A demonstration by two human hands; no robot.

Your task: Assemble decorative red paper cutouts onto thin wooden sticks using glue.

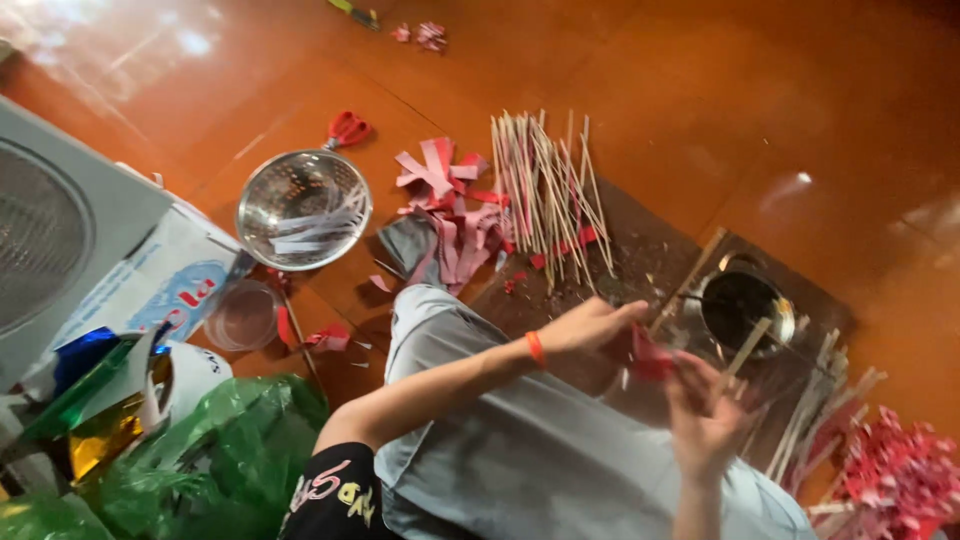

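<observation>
Grey trousers (520, 450) fill the bottom of the view, the person sitting on the orange tiled floor (640, 80) with both arms stretched forward over a dark mat (640, 255). Their left hand (590, 325), an orange band (537, 348) at the wrist, has its fingers pressed together and pinches one end of a small red paper strip (650, 358). Their right hand (705, 415) comes up from below with fingers loosely curled at the strip's other end and seems to carry a thin stick (745, 350) too, though the blur keeps me from telling how it grips.

Just beyond the hands a dark round pot (745, 305) sits on the mat, with loose sticks to its right and a heap of finished red-wrapped pieces (895, 480) at the far right. Farther out lie a fanned bundle of bare sticks (545, 190), a scatter of cut red paper (445, 205), a metal colander (303, 208) holding pale strips, and red scissors (347, 128). A green plastic bag (200, 450) and a printed box (160, 280) sit to the left.

As I judge it, the thin strip could tear or slip if the hands pull apart unevenly. The pot stands close by, so a stray elbow or stick might tip or smear whatever it holds onto the mat.
</observation>
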